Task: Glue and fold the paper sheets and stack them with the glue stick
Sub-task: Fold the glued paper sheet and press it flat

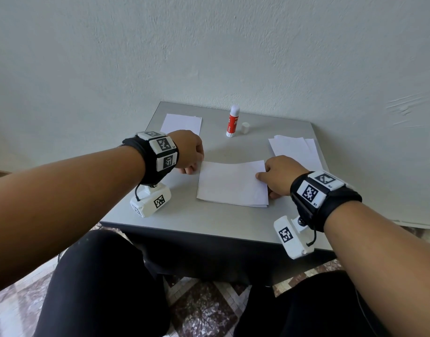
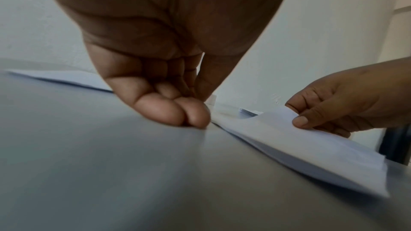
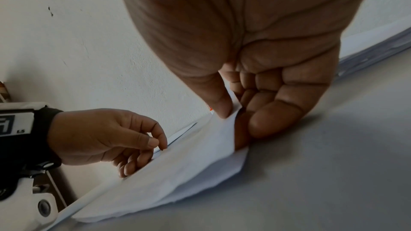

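Note:
A white folded paper sheet (image 1: 232, 183) lies in the middle of the grey table (image 1: 209, 220), its upper layer bowed up a little. My right hand (image 1: 262, 177) pinches that layer's right edge, thumb on top and fingers under it, as the right wrist view shows at the sheet (image 3: 177, 173). My left hand (image 1: 197, 166) is at the sheet's far left corner, with thumb and forefinger (image 3: 163, 144) pinched together on the edge. The red and white glue stick (image 1: 233, 121) stands upright at the back, uncapped, with its cap (image 1: 245, 128) beside it.
A stack of white sheets (image 1: 181, 124) lies at the back left, partly behind my left wrist. A looser stack of sheets (image 1: 294, 148) lies at the right, just behind my right hand. A white wall rises behind the table; my knees are below its front edge.

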